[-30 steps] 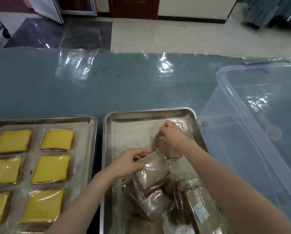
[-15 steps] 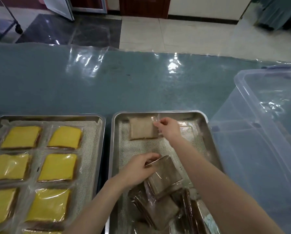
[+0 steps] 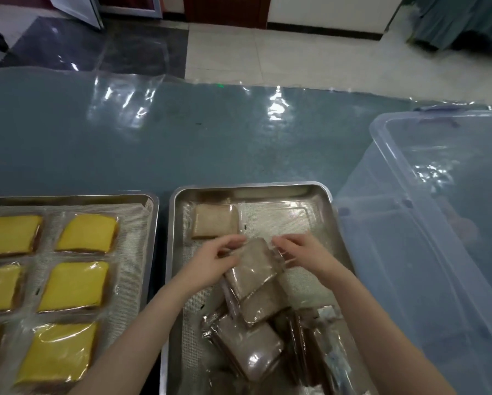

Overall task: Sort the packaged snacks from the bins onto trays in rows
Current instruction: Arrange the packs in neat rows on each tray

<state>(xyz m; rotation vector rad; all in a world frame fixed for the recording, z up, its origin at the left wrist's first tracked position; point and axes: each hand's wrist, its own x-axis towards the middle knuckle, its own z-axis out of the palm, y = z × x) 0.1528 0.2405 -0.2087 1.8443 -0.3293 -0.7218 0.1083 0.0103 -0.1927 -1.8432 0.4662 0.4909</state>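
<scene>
Right hand (image 3: 302,252) rejoined left hand (image 3: 210,260) | brown cellophane-wrapped snack (image 3: 253,266) gripped

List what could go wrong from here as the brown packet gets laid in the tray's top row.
1. Both hands, left and right, pinch the brown packet by its slick clear wrapper, so it might slip back onto the pile.
2. The placed packet lies very close to the left hand; a brush could push it out of line.
3. The held packet is tilted, so it may land crooked in the steel tray.
</scene>
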